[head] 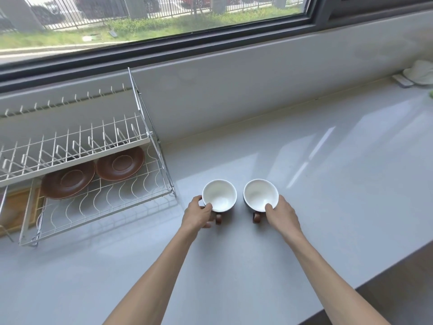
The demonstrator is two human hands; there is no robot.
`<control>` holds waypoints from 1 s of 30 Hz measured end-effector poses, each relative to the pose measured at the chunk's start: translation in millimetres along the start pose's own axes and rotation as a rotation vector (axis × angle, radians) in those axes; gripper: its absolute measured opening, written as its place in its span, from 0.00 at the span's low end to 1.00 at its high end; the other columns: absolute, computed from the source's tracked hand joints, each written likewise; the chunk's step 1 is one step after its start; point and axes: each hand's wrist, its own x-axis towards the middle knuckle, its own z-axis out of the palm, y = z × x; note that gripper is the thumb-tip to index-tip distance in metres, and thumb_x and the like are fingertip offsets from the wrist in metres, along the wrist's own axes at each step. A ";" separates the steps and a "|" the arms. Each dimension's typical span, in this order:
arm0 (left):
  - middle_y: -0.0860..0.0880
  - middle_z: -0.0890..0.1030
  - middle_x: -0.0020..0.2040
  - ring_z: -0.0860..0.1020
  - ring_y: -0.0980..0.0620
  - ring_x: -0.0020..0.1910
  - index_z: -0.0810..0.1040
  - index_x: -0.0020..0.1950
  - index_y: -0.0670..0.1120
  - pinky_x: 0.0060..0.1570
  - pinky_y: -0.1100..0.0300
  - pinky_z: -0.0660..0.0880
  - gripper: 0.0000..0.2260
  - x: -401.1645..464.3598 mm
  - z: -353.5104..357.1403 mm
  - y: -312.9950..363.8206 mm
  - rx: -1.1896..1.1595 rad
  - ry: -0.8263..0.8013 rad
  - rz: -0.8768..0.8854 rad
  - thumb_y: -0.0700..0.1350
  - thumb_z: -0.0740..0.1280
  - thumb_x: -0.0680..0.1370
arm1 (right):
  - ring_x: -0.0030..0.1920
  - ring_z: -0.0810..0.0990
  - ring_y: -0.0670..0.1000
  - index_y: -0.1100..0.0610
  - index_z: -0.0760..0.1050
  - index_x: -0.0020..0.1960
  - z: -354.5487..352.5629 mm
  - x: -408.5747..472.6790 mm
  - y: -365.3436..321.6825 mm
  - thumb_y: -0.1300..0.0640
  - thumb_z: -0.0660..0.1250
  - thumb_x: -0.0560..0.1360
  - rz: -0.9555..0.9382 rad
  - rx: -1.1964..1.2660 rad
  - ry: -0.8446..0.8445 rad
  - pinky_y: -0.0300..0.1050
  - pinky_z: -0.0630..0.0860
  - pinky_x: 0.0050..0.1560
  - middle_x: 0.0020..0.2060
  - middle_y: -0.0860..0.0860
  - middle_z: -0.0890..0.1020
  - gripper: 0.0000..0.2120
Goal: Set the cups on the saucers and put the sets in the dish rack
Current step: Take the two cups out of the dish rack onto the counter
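Two cups stand side by side on the pale countertop, white inside, dark outside, with brown handles pointing toward me. My left hand (pixel 199 213) grips the left cup (pixel 219 195) at its near-left rim. My right hand (pixel 282 214) grips the right cup (pixel 260 194) at its near-right rim, thumb inside. Two brown saucers lie flat on the lower shelf of the white wire dish rack (pixel 105 202) at the left: the left saucer (pixel 68 182) and the right saucer (pixel 120 163), partly under the upper shelf.
The rack's upper shelf (pixel 70 146) of plate slots overhangs the saucers. A wooden board (pixel 16 207) lies at the far left under the rack. A window sill and wall run behind. White items (pixel 419 72) sit at the far right. The counter's front edge drops off at the lower right.
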 end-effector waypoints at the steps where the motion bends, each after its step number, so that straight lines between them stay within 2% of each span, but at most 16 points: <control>1: 0.46 0.80 0.52 0.84 0.45 0.46 0.65 0.75 0.47 0.46 0.50 0.83 0.22 -2.9 -4.2 0.8 0.037 -0.019 0.009 0.43 0.62 0.80 | 0.61 0.76 0.63 0.59 0.68 0.65 -0.2 -3.4 -2.1 0.52 0.57 0.77 -0.013 -0.086 0.005 0.50 0.71 0.53 0.63 0.57 0.75 0.19; 3: 0.48 0.79 0.52 0.83 0.43 0.52 0.65 0.76 0.48 0.50 0.49 0.82 0.23 -10.0 -13.5 2.8 0.104 -0.062 0.020 0.46 0.63 0.80 | 0.59 0.76 0.62 0.60 0.68 0.61 2.1 -9.5 -5.2 0.53 0.57 0.79 -0.056 -0.223 0.023 0.50 0.69 0.52 0.65 0.56 0.73 0.15; 5: 0.47 0.79 0.54 0.82 0.44 0.53 0.66 0.75 0.48 0.51 0.50 0.81 0.23 -17.1 -23.6 4.6 0.182 -0.090 0.035 0.48 0.63 0.80 | 0.55 0.76 0.62 0.59 0.69 0.57 4.9 -18.2 -10.5 0.53 0.56 0.79 -0.118 -0.339 0.043 0.52 0.72 0.53 0.64 0.57 0.73 0.12; 8: 0.47 0.80 0.58 0.81 0.44 0.53 0.69 0.74 0.49 0.52 0.51 0.81 0.22 -26.7 -40.5 5.3 0.320 -0.111 0.071 0.51 0.63 0.79 | 0.62 0.76 0.62 0.58 0.72 0.67 11.0 -33.8 -22.0 0.53 0.56 0.81 -0.211 -0.477 0.077 0.52 0.72 0.55 0.66 0.56 0.73 0.18; 11: 0.48 0.81 0.58 0.81 0.44 0.53 0.70 0.73 0.50 0.55 0.52 0.79 0.21 -39.3 -61.1 6.1 0.460 -0.123 0.122 0.53 0.62 0.80 | 0.61 0.78 0.61 0.58 0.75 0.61 21.3 -49.1 -38.0 0.55 0.57 0.79 -0.307 -0.499 0.108 0.51 0.74 0.54 0.62 0.56 0.78 0.15; 14: 0.48 0.80 0.65 0.78 0.44 0.63 0.70 0.74 0.51 0.62 0.53 0.74 0.22 -48.7 -86.0 6.5 0.631 -0.104 0.171 0.54 0.61 0.80 | 0.61 0.78 0.61 0.58 0.75 0.64 34.5 -64.9 -58.8 0.55 0.58 0.78 -0.383 -0.518 0.069 0.52 0.74 0.54 0.61 0.57 0.80 0.17; 17: 0.47 0.77 0.70 0.74 0.46 0.68 0.69 0.75 0.52 0.67 0.53 0.70 0.23 -56.1 -112.4 7.3 0.811 -0.071 0.217 0.55 0.60 0.80 | 0.61 0.78 0.61 0.57 0.74 0.65 49.1 -78.7 -79.6 0.51 0.58 0.79 -0.473 -0.568 0.035 0.52 0.74 0.54 0.60 0.57 0.81 0.18; 21: 0.46 0.75 0.71 0.72 0.44 0.70 0.66 0.76 0.52 0.65 0.52 0.70 0.23 -70.3 -151.0 4.4 1.031 0.022 0.240 0.56 0.58 0.82 | 0.64 0.78 0.61 0.55 0.72 0.70 71.9 -97.9 -110.7 0.50 0.58 0.79 -0.570 -0.619 -0.020 0.52 0.73 0.59 0.64 0.57 0.79 0.21; 24: 0.45 0.77 0.68 0.75 0.42 0.67 0.68 0.74 0.51 0.60 0.51 0.72 0.22 -83.6 -181.2 0.3 1.178 0.163 0.235 0.56 0.57 0.82 | 0.64 0.78 0.60 0.54 0.71 0.71 91.4 -113.6 -136.3 0.49 0.58 0.79 -0.674 -0.671 -0.090 0.52 0.73 0.59 0.62 0.56 0.81 0.22; 30: 0.43 0.80 0.62 0.77 0.40 0.62 0.73 0.66 0.46 0.56 0.51 0.69 0.18 -97.7 -226.4 -9.0 1.281 0.448 0.269 0.55 0.56 0.82 | 0.64 0.77 0.60 0.54 0.70 0.70 127.3 -138.2 -182.0 0.48 0.58 0.80 -0.816 -0.741 -0.132 0.54 0.74 0.60 0.64 0.55 0.80 0.21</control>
